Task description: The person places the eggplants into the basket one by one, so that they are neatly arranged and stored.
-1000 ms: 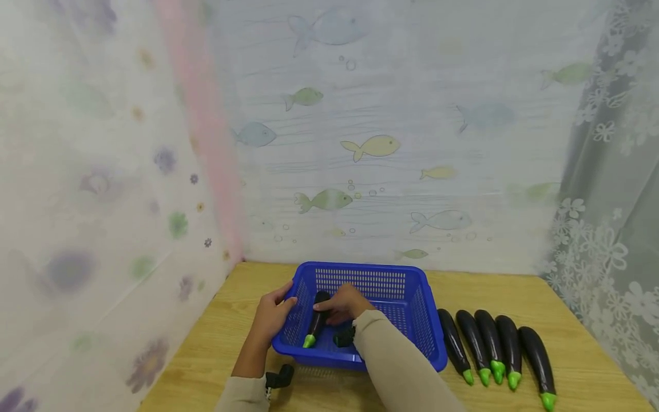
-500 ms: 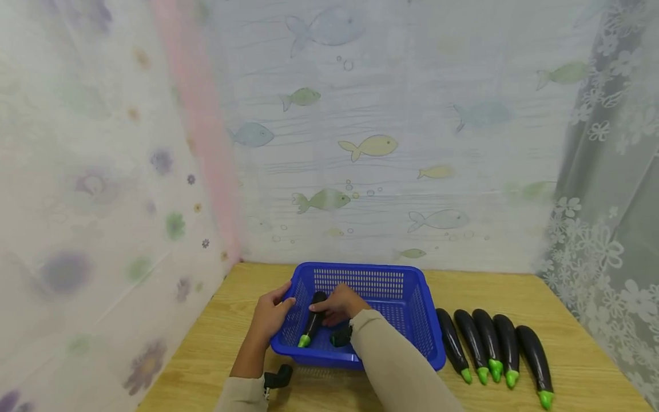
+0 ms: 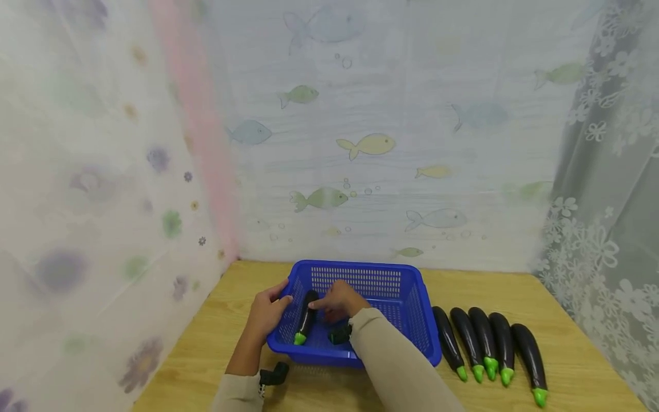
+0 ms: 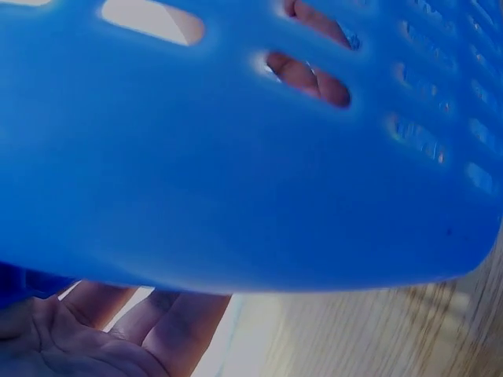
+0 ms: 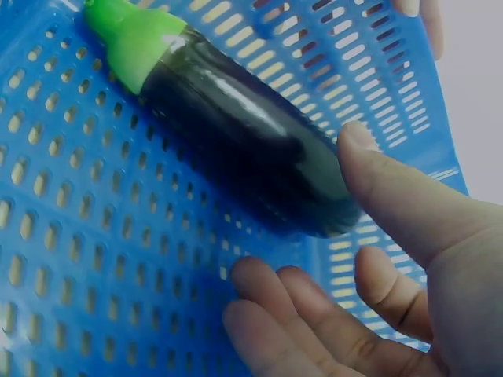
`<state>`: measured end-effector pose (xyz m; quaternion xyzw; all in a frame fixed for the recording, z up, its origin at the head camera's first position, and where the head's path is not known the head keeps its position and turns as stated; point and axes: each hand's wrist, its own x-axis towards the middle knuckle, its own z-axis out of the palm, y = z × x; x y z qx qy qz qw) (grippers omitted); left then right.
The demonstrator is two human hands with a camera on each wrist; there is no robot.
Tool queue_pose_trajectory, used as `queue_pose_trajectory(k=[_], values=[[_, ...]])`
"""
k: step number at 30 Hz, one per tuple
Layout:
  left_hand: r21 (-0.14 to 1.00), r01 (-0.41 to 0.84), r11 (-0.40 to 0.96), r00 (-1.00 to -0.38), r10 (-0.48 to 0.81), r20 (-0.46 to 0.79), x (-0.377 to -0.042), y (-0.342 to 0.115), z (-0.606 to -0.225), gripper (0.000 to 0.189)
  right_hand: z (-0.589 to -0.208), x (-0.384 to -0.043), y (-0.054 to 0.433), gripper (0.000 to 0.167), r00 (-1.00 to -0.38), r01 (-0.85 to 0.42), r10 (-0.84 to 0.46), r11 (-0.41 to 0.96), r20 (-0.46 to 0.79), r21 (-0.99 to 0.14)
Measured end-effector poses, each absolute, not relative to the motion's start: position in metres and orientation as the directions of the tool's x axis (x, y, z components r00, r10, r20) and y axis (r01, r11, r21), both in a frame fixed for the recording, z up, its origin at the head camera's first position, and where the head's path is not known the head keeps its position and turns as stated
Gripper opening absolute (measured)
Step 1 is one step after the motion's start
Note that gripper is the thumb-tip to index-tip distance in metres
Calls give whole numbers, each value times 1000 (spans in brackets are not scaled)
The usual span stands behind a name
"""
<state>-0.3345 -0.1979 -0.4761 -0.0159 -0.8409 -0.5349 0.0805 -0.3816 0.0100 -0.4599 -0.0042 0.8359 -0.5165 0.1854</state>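
Observation:
A blue slotted plastic basket (image 3: 360,361) stands on the table. My left hand (image 3: 266,312) grips its left rim, thumb over the edge and fingers outside; in the left wrist view those fingers (image 4: 177,326) show below the blue wall. Inside the basket, along its left side, lies a dark eggplant (image 3: 307,317) with a green stem end toward me. My right hand (image 3: 340,301) is in the basket beside it. In the right wrist view the thumb (image 5: 393,184) is at the eggplant's rounded end, touching or nearly so, while the other fingers (image 5: 314,322) are spread apart from it.
Right of the basket, several more eggplants (image 3: 484,337) lie in a row on the wooden table (image 3: 571,343), green ends toward me. A fish-patterned sheet (image 3: 370,229) hangs behind the table, and a flowered sheet (image 3: 128,229) hangs at the left.
The eggplant in the basket has shifted slightly left, toward the left wall. The right hand has moved a little left. The left hand keeps its hold on the rim.

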Motion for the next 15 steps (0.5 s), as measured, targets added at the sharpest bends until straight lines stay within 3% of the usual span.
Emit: queue_pose_trajectory(k=[6, 15], values=[[895, 111, 432, -989, -43, 144, -335, -199, -473, 54, -449, -383, 15, 43, -965, 67, -183, 523, -189, -850], [905, 118, 409, -989, -38, 146, -332, -198, -474, 54, -422, -367, 41, 30, -959, -71, -271, 509, -81, -858]])
